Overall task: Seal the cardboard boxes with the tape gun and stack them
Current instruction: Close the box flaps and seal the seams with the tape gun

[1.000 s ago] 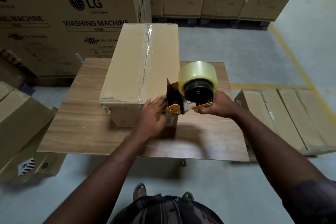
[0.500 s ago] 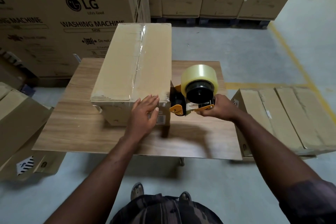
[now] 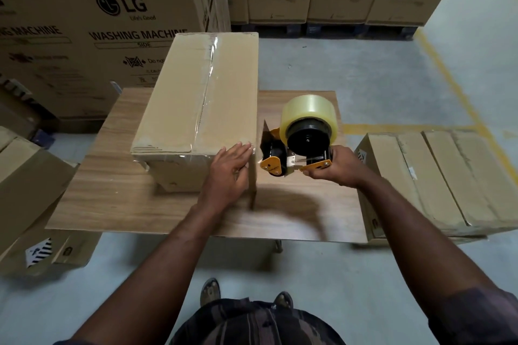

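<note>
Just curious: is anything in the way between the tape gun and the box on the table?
Nothing visible. The tape gun, gripped by the right hand, sits just right of the box, at its near corner, an open gap between them. The left hand lies flat on its near end.

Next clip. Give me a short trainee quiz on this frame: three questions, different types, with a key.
1. True or false: the right hand grips the tape gun.
2. The left hand touches the cardboard box at its: A) near right corner, B) far end, C) left side.
3. What runs along the box's top seam?
Key: 1 true; 2 A; 3 clear tape.
</note>
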A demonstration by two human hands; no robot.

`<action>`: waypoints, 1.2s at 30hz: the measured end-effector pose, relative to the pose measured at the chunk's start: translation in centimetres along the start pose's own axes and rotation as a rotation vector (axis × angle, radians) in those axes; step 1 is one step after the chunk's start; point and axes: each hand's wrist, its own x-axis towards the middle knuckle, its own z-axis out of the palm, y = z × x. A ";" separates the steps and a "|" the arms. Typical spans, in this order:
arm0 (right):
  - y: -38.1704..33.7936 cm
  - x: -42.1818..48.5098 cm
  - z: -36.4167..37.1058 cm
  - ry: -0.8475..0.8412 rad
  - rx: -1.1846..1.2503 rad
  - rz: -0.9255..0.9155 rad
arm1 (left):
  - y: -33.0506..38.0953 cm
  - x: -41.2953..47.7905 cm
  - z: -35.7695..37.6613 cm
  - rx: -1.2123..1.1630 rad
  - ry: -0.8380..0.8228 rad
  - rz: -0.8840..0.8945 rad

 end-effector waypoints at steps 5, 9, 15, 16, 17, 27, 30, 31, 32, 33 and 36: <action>1.7 -0.4 -0.3 -0.042 -0.105 0.046 | 0.2 0.0 0.3 -0.022 0.019 -0.041; 0.1 1.8 0.9 -0.082 -0.182 0.020 | 0.7 0.0 0.3 -0.054 0.037 -0.084; 0.8 3.1 1.9 -0.106 -0.183 0.040 | 0.6 0.2 0.5 -0.049 0.057 -0.100; 1.3 3.1 2.2 -0.106 -0.193 0.052 | 0.6 0.1 0.6 -0.046 0.062 -0.102; 1.9 3.1 2.5 -0.106 -0.216 0.066 | 0.5 0.1 0.7 -0.040 0.068 -0.097; 7.3 1.6 6.7 0.111 0.004 0.421 | 1.0 0.1 1.3 -0.040 0.165 -0.089; 7.1 2.7 7.6 0.217 0.285 0.544 | 1.4 0.2 1.8 0.056 0.171 -0.091; 7.1 3.1 7.9 0.255 0.362 0.581 | 1.6 0.4 2.0 0.093 0.181 -0.103; 7.2 3.5 8.4 0.283 0.425 0.610 | 1.8 0.5 2.2 0.126 0.189 -0.119; 7.3 4.0 8.8 0.305 0.497 0.628 | 1.9 0.6 2.3 0.150 0.196 -0.131; 7.2 5.1 10.0 0.329 0.735 0.703 | 2.1 0.6 2.6 0.199 0.211 -0.142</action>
